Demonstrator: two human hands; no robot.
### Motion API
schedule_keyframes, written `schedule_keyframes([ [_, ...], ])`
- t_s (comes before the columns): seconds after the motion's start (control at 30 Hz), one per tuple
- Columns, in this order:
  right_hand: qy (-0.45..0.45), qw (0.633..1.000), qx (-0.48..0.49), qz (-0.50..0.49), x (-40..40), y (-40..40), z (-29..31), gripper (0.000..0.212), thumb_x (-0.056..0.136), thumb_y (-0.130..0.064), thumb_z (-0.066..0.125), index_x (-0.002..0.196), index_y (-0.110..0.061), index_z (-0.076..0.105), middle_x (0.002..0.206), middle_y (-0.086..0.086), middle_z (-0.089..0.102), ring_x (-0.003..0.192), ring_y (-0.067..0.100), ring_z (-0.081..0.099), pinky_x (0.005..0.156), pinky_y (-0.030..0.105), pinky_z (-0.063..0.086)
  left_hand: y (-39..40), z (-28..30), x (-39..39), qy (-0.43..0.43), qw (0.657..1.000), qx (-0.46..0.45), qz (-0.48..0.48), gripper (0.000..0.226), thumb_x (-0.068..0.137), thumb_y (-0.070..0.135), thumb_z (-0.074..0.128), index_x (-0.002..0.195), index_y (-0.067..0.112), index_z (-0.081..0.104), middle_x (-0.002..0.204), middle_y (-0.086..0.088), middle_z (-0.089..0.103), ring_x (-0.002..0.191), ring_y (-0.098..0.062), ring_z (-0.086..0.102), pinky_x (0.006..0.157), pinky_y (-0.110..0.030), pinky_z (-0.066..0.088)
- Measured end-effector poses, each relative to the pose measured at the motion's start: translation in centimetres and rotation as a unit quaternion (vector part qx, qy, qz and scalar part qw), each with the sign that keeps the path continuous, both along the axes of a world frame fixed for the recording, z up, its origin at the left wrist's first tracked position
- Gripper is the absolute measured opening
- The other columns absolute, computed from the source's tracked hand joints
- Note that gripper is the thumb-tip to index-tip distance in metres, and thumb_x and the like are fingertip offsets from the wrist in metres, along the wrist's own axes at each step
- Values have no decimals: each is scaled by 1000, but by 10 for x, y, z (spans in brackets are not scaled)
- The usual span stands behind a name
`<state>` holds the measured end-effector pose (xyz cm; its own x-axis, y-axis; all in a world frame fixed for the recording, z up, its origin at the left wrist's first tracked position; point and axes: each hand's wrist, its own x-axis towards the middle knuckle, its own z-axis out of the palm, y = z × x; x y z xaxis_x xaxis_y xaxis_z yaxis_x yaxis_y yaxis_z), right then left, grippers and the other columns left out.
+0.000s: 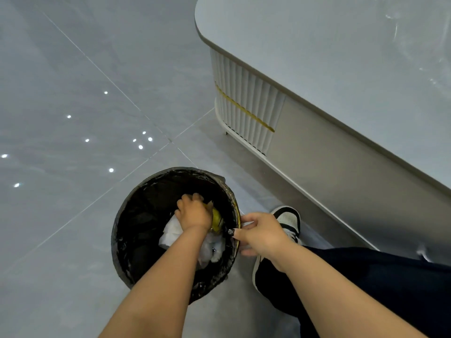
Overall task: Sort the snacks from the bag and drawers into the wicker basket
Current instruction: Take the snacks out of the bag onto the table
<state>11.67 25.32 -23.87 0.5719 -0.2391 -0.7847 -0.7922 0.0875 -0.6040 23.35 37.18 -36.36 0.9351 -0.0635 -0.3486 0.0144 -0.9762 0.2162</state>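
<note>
While the left hand (194, 212) reaches down into the black-lined bin (127, 230) with fingers curled round a yellow wrapper (216, 218), the right hand (258, 234) pinches the bin's rim at about 3 o'clock of the opening, thumb and fingers clamped on the liner edge. Neither the wicker basket nor the bag or drawers of the task shows from the head camera — where the snacks stand cannot be told. Risks, as I judge them: the light bin could tip or skid on the glossy floor if the rim grip slackens as the left hand pulls; the liner could drag up with the wrapper; white crumpled paper (172, 231) lying against the wrist could spill out over the edge. Surface: pale grey polished floor tiles (73, 69), thin grout lines crossing near centre, ceiling lights mirrored as bright dots at 9 o'clock. Room: a low cabinet (341, 167) with a grey top, fluted white rounded end and a gold band runs from 12 to 4 o'clock; a dark trouser leg (366, 276) and a black-and-white shoe (288, 219) sit just right of the bin.
</note>
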Motion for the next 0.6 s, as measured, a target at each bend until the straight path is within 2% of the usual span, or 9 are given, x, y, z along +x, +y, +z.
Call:
schedule_keyframes([
  [0.07,-6,1000,-25,2,-1,-3,8,20,85,-11,72,96,-17,57,92,6,61,84,29,66,66,35,58,2,11,-1,-1,999,-36,7,38,94,45,54,121,18,57,132,-11,46,124,-31,38,100,-43,31],
  [0.13,-12,998,-58,1,-4,-7,19,27,83,-12,74,102,-16,55,93,6,59,80,27,63,71,37,57,5,25,-3,-5,997,-74,22,37,96,44,52,124,19,57,134,-10,48,126,-31,38,102,-45,30],
  [0.23,-22,990,-135,29,-13,-15,39,39,83,-15,72,119,-13,57,115,11,61,96,27,64,84,37,55,10,52,-10,-20,991,-131,31,33,99,39,48,123,19,59,134,-10,50,127,-30,38,102,-47,30],
  [0.3,-32,980,-186,67,-20,-19,55,40,86,-18,68,124,-15,56,120,8,61,99,22,62,77,27,48,11,68,-13,-28,987,-156,36,32,100,38,46,120,18,60,133,-10,51,126,-30,39,102,-48,30],
  [0.4,-83,965,-239,69,-35,-26,89,35,87,-19,66,121,-18,59,115,1,61,103,17,58,76,23,43,10,102,-20,-52,980,-192,26,32,101,38,43,119,18,61,131,-8,54,125,-29,43,101,-49,32],
  [0.47,-123,958,-254,41,-48,-32,116,29,86,-20,68,114,-18,62,107,-3,62,99,14,58,75,20,41,5,126,-25,-67,973,-219,14,31,101,35,43,117,16,63,127,-8,57,122,-29,47,100,-50,35],
  [0.53,-163,950,-265,9,-64,-42,144,21,86,-19,67,107,-20,65,103,-5,65,92,11,58,69,17,41,-1,152,-31,-80,965,-249,-13,28,101,34,44,110,16,64,119,-7,60,117,-29,51,99,-51,40],
  [0.6,-200,939,-280,-21,-84,-54,173,17,86,-18,65,103,-24,66,101,-9,66,89,9,60,71,17,45,-13,180,-40,-87,953,-283,-57,24,101,35,44,100,18,62,108,-4,61,109,-27,54,95,-49,43],
])
